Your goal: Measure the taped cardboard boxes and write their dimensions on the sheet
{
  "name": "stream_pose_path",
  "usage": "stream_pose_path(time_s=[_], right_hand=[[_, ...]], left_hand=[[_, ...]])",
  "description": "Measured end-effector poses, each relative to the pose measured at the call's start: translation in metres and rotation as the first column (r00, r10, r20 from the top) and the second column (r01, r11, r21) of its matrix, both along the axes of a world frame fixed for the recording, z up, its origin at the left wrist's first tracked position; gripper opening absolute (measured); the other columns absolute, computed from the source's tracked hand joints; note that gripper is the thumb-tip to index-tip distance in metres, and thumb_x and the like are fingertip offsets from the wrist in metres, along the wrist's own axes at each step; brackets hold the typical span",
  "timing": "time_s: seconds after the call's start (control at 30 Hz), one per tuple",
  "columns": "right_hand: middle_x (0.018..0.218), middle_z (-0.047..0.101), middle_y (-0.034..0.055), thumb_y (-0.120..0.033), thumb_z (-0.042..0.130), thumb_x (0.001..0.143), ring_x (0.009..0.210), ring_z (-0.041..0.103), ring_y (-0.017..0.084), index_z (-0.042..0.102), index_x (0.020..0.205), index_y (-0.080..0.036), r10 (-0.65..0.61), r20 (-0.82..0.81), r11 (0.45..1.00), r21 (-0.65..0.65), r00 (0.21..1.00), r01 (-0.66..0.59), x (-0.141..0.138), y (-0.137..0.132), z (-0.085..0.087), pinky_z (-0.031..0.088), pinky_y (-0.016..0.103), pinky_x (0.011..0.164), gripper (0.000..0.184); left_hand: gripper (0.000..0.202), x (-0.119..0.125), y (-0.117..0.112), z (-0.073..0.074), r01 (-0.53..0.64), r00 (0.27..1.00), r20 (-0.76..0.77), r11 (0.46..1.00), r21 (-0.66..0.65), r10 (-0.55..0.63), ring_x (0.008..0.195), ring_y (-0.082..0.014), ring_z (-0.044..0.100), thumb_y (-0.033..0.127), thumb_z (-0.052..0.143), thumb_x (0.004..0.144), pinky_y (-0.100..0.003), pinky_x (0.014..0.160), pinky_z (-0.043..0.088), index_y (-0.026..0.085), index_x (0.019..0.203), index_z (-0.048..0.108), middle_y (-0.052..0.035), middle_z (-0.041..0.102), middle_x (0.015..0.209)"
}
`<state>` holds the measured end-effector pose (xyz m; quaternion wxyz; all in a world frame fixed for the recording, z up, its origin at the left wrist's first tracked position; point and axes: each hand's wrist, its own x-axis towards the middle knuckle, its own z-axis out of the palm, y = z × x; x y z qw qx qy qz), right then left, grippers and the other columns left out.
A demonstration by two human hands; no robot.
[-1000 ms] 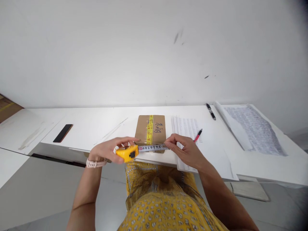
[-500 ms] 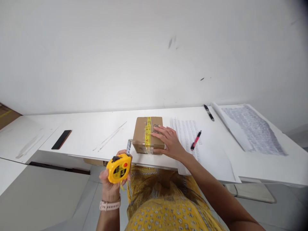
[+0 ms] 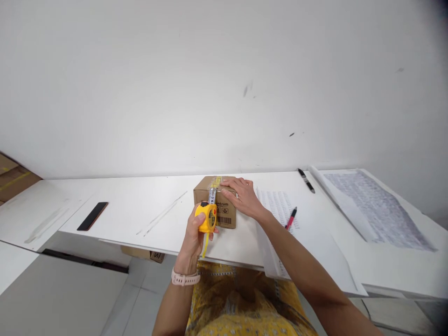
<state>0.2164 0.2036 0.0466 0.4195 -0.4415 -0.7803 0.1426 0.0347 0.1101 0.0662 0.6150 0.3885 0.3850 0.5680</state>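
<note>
A small brown cardboard box stands on the white table, yellow printed tape across its top and dark print and a barcode on its front. My left hand is wrapped round a yellow tape measure just in front of the box. A short length of metal blade runs up from its case to the box's top front edge. My right hand grips the box's upper right part, fingers over the top and thumb along the front edge, close to the blade's tip. A yellow strap hangs below the case.
Printed sheets lie right of the box, with a red and black pen on them. A black pen and another printed sheet are farther right. On the left lies a flat black object. Cartons stand at the far left.
My left hand has brought the tape measure rightward to the box's front. The box now shows more of its front face and less of its top, and my right hand has shifted on it.
</note>
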Motion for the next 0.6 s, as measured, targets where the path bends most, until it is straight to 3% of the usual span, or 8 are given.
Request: stream_pose_path(time_s=[0.17,0.3,0.43,0.6], right_hand=[[0.126,0.068,0.0051,-0.049,0.043,0.098,0.118,0.056,0.028,0.067,0.113,-0.029,-0.022,-0.058,0.999,-0.029,0.998,0.02,-0.002,0.002,0.004,0.03,0.049,0.101,0.035],[0.117,0.072,0.0027,-0.053,0.042,0.097,0.112,0.058,0.027,0.07,0.101,-0.029,-0.039,-0.083,0.994,-0.107,0.996,0.03,-0.007,0.005,0.014,0.03,0.049,0.101,0.038],[0.11,0.074,0.0029,-0.06,0.055,0.087,0.107,0.06,0.027,0.072,0.095,-0.026,-0.081,-0.058,0.978,-0.199,0.995,0.068,-0.011,0.009,0.026,0.036,0.044,0.097,0.039],[0.106,0.075,0.0019,-0.058,0.053,0.088,0.101,0.064,0.024,0.073,0.094,-0.027,-0.118,-0.032,0.965,-0.24,0.993,0.107,-0.008,0.016,0.032,0.04,0.036,0.089,0.037]], left_hand=[[0.058,0.004,0.016,0.002,-0.005,0.998,-0.061,1.0,-0.008,0.005,0.045,-0.0141,0.063,0.052,0.074,0.07,-0.017,0.031,0.038,0.013,0.109,0.058,-0.0035,0.065,0.078],[0.054,0.005,0.013,-0.005,-0.005,0.998,-0.063,0.999,-0.035,0.003,0.046,-0.0145,0.064,0.051,0.074,0.07,-0.017,0.031,0.038,0.013,0.105,0.058,-0.0041,0.067,0.079],[0.054,0.009,0.007,-0.013,-0.011,0.998,-0.06,0.996,-0.093,0.005,0.045,-0.0145,0.064,0.052,0.075,0.068,-0.017,0.031,0.038,0.014,0.102,0.059,-0.0036,0.067,0.077],[0.053,0.012,0.008,-0.008,-0.036,0.999,0.0,0.992,-0.122,0.036,0.043,-0.0144,0.063,0.052,0.075,0.066,-0.017,0.03,0.036,0.013,0.098,0.059,-0.0033,0.067,0.076]])
